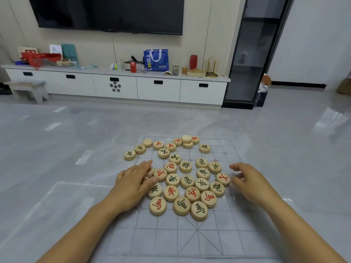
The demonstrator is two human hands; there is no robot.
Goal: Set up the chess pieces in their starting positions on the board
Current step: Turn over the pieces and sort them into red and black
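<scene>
A clear plastic chess board (171, 240) with grey grid lines lies on the grey floor. Several round wooden chess pieces (188, 182) with red or black characters lie in a loose heap on its middle and far half. Three pieces (130, 155) sit just off the far left edge. My left hand (135, 184) rests palm down on the heap's left side, covering a few pieces, fingers together. My right hand (247, 182) hovers at the heap's right side, fingers spread and slightly curled, beside a red-marked piece (223, 179), holding nothing.
A long white TV cabinet (117, 86) with a blue bag (156, 59), cans and cups runs along the far wall under a television (108, 14). A dark glass cabinet (252, 54) stands at the right. A small stool (28, 90) is far left.
</scene>
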